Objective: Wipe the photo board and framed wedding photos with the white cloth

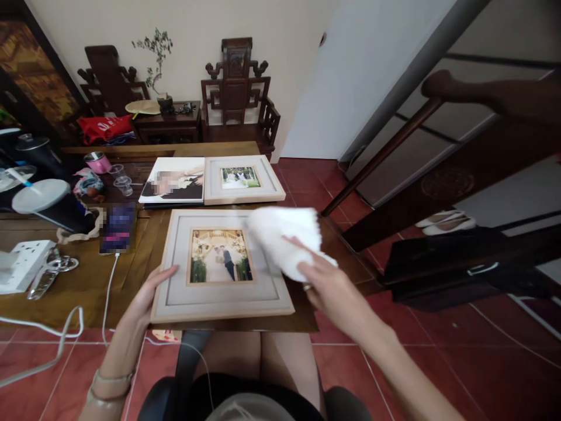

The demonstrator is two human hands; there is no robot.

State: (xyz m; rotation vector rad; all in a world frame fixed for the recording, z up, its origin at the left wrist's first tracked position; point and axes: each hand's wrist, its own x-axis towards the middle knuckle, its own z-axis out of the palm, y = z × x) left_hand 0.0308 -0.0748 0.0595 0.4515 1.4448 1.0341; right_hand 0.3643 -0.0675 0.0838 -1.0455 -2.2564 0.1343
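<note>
A picture frame [179, 292] with a pale wood border and a wedding photo lies near the table's front edge. My left hand [155, 289] grips its left side, thumb on top and the other fingers hidden behind the edge. In my right hand [322, 272] is a bunched white cloth [284, 234], slightly blurred, over the frame's right side; whether it touches the surface I cannot tell. Behind this frame lie a second framed photo [274, 186] and a photo panel or album [175, 181], side by side.
On the wooden table's [131, 292] left are a lidded cup with a straw [65, 204], a phone [118, 228] on a white cable, a power strip [28, 266], a pink mug [97, 162] and small clear cups [123, 182]. A dark wooden chair [460, 175] stands at right.
</note>
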